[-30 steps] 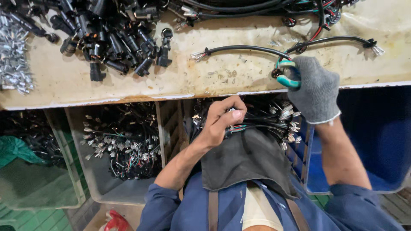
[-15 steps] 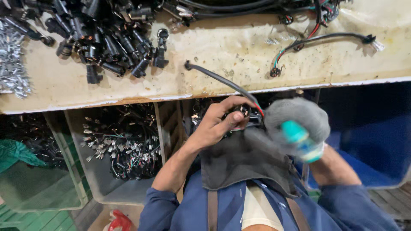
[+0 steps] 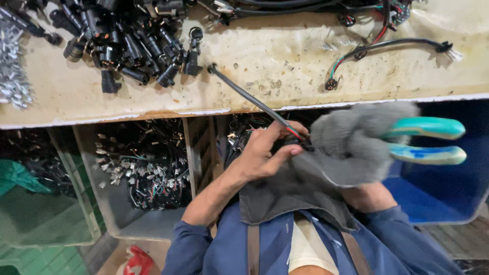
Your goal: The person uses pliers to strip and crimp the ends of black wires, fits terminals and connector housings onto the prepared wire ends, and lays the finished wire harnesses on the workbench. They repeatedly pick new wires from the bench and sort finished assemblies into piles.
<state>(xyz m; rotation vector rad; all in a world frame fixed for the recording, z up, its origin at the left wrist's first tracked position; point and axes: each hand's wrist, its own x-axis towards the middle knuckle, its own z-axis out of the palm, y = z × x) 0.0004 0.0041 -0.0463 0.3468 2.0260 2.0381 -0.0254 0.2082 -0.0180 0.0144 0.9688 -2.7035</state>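
My bare left hand (image 3: 265, 153) pinches the near end of a black cable (image 3: 244, 94), where red and other coloured wires show. The cable runs up and left onto the worn bench top (image 3: 285, 66). My right hand (image 3: 351, 147), in a grey glove, grips pliers with teal handles (image 3: 428, 140). Their jaws meet the cable end right beside my left fingers. Both hands hover over a dark grey cloth (image 3: 285, 198) on my lap, below the bench edge.
A pile of black connectors (image 3: 127, 40) and a heap of small metal terminals (image 3: 12, 66) lie on the bench. A second short cable (image 3: 387, 48) lies at the right. Under the bench stand a clear bin of wired pieces (image 3: 147, 168), a green bin (image 3: 30, 203) and a blue bin (image 3: 448, 193).
My gloved right hand came down from the bench with the pliers to my lap. The black cable was pulled off the bench towards my left hand, which now holds its end.
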